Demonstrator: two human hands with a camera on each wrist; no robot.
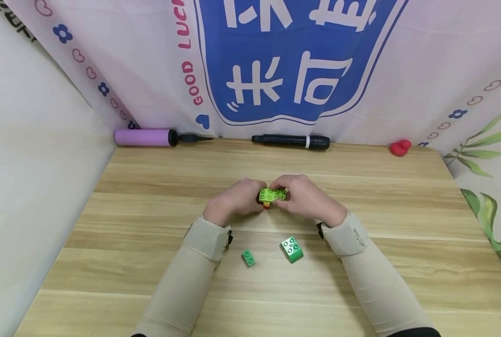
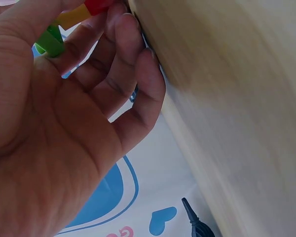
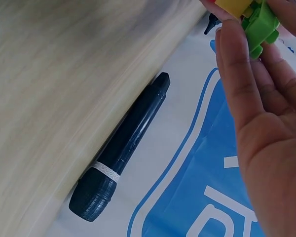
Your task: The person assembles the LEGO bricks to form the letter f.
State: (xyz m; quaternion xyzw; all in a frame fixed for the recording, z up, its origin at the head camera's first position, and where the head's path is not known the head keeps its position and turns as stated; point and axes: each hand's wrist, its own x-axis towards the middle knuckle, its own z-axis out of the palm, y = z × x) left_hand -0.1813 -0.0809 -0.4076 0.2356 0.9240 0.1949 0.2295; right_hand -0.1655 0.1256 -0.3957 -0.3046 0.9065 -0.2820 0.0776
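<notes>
A small stack of toy building bricks is between both hands over the table. On its top lies a lime-green studded brick point(image 1: 268, 194), with a yellow brick point(image 2: 73, 17) and a red brick point(image 2: 96, 5) below. My left hand point(image 1: 245, 195) grips the stack from the left, thumb on the near side and fingers round the far side. From the right, my right hand point(image 1: 303, 194) pinches the right end of the lime-green brick between thumb and fingers. Nearer the body lie a small green two-stud brick point(image 1: 248, 258) and a larger green brick with a rounded side point(image 1: 291, 249).
Along the back edge of the wooden table point(image 1: 149, 262) lie a purple hand pump point(image 1: 145, 137) with a black nozzle, a black microphone-shaped object point(image 1: 290, 141) and a red toy duck point(image 1: 400, 148). Behind them hangs a printed cloth point(image 1: 149, 61).
</notes>
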